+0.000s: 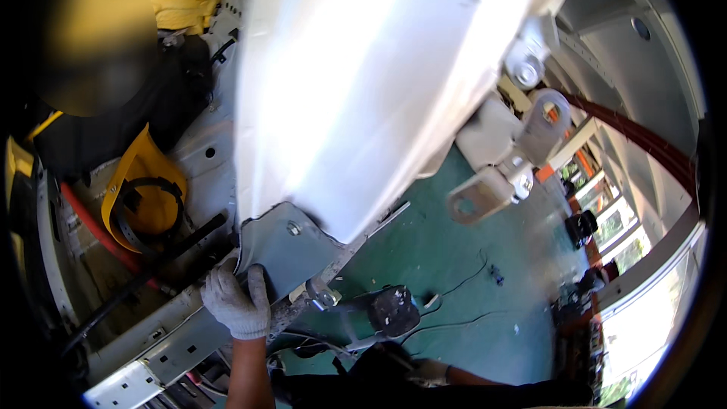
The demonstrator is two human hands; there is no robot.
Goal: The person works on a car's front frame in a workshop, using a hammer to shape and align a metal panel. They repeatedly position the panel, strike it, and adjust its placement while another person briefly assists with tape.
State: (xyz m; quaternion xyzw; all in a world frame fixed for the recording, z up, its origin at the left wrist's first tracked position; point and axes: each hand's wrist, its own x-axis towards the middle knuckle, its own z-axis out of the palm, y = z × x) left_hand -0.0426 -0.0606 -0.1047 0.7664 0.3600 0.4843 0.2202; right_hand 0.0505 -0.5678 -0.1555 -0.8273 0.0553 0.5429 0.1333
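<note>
My left hand [238, 299], in a pale knit glove, is at the lower edge of a grey metal plate [291, 246]. Its thumb lies on the plate's near face and the fingers curl over the edge. A bolt sits in the plate, which meets the lower end of a large glossy white panel [363, 83]. Low in the picture, my right hand [430, 369], also gloved, is beside dark cloth at the end of its forearm. Its fingers are hidden. A hinge-like metal fitting [323, 293] juts out just right of the plate.
Left, a yellow hard hat [144, 204] lies in the vehicle frame near a black bar [144, 280] and a red hose [98, 220]. Metal brackets [485, 197] hang at right. Cables [462, 322] and a dark, worn stool-like seat [394, 310] are on the green floor [469, 265].
</note>
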